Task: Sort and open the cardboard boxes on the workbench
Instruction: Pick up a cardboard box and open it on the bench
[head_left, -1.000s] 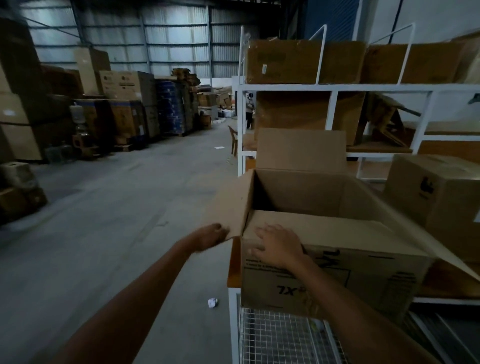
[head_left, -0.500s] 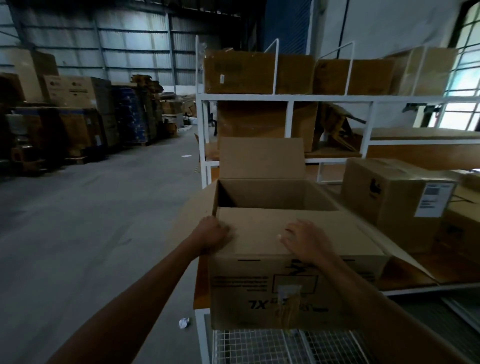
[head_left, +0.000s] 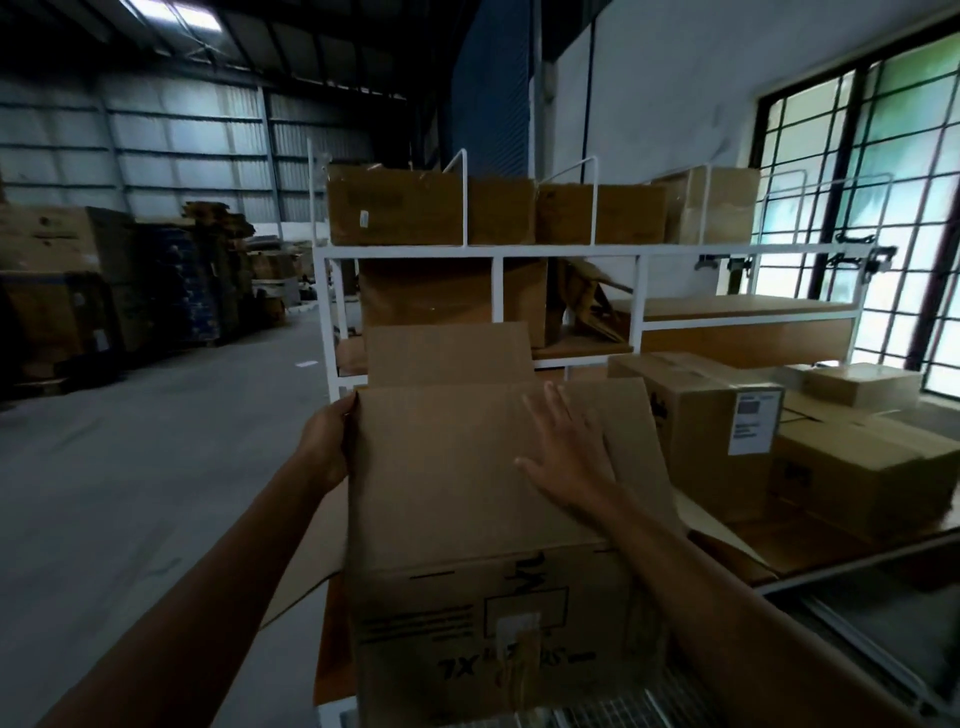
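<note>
A large brown cardboard box (head_left: 467, 613) with upside-down "XL" print stands at the workbench's left end, right in front of me. Its near flap (head_left: 457, 467) lies folded over the opening and hides the inside; the far flap (head_left: 447, 353) stands upright. My left hand (head_left: 327, 447) grips the left edge of the near flap. My right hand (head_left: 566, 457) rests flat, fingers spread, on top of that flap. A side flap hangs out to the lower left.
Sealed boxes sit to the right on the wooden workbench (head_left: 810, 545): a tall labelled box (head_left: 696, 426), a low wide box (head_left: 862, 473) and a small box (head_left: 857, 384). A white shelf rack (head_left: 571, 252) behind holds more boxes. Open concrete floor (head_left: 130, 493) lies left.
The near flap has swung further over the opening, which is now covered. My left hand slid up its left edge and my right hand spread flat higher on it. My view turned right.
</note>
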